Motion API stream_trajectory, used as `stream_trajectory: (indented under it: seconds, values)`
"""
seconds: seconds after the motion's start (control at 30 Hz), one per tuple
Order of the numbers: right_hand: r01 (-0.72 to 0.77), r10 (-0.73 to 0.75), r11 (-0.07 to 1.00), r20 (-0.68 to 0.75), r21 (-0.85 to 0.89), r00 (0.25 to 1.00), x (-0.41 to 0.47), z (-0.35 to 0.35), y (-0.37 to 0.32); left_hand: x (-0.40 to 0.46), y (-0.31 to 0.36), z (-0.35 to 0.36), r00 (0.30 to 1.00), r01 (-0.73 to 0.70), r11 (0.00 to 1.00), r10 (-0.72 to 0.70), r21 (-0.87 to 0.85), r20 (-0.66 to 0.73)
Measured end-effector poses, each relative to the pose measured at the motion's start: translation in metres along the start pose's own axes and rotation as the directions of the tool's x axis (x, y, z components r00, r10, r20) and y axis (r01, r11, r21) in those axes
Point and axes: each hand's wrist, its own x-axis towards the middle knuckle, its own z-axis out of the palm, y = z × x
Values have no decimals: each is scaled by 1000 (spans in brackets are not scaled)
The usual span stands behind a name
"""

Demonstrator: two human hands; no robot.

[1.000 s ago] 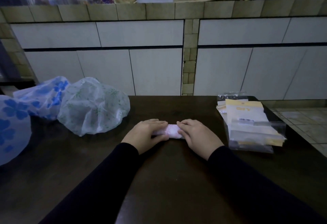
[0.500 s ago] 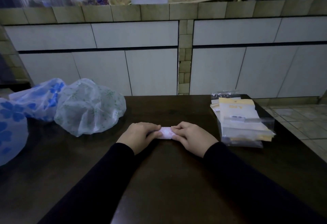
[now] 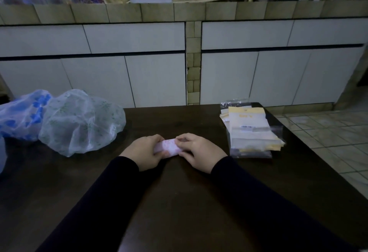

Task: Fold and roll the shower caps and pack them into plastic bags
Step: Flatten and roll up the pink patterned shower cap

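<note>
Clear plastic zip bags, stacked at table right, contain yellow-white cards. Rolled pink-patterned shower cap, long axis left-right, table centre; left hand and right hand fingers curled, gripping its ends.

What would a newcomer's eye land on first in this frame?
Probably the pale pink rolled shower cap at the table's centre, gripped at its ends by the left hand and right hand. Next, the puffy green-patterned cap at left, and the stack of plastic bags at right.
</note>
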Motion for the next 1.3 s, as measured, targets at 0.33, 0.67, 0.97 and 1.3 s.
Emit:
stream_trajectory:
  seconds: [0.33, 0.67, 0.97, 1.3]
  values:
    - [22, -9, 999, -287, 42, 958, -12, -23, 0, -8, 7, 0, 992, -102, 990, 94, -93, -80]
    - [-731, 692, 673, -448, 115, 566, -33, -91, 99, -7, 23, 12, 984, -70, 996, 58, -62, -168]
    - [-902, 881, 433, -215, 4, 422, -39, -60, 115, -8, 24, 15, 979, -78, 990, 54, -117, -196]
    - [-672, 756, 648, -407, 359, 512, -36, -81, 99, -10, 22, 14, 974, -90, 972, 40, -217, -223]
